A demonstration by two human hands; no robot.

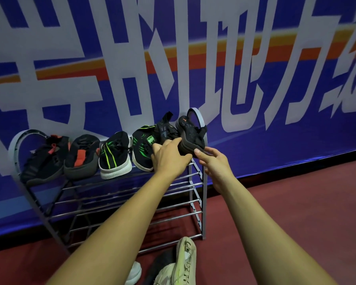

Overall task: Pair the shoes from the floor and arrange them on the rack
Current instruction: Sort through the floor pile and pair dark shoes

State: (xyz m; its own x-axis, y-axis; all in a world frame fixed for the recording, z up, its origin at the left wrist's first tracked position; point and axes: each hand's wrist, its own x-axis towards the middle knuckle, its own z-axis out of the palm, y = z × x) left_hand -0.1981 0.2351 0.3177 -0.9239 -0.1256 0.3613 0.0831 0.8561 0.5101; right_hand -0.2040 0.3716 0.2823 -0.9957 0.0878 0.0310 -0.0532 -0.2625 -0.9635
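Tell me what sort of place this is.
Probably a sports hall or event venue: red floor, a large blue printed banner along the wall, and a metal shoe rack holding trainers.

— What sort of place is this?

— A sports hall or event venue by the look of it, not a home. A huge printed banner (255,83) covers the wall from nine o'clock through twelve to three. It is deep blue with big white characters and an orange stripe running across.

— And underfoot?

— A dark red floor (296,202) at four o'clock, smooth and seamless like court surfacing. It meets the banner along a black strip.

— Anything else?

— A bare metal rack (203,202) stands against the banner toward eight o'clock, its top shelf lined with trainers (114,155). More loose shoes (185,260) lie on the floor at six o'clock.
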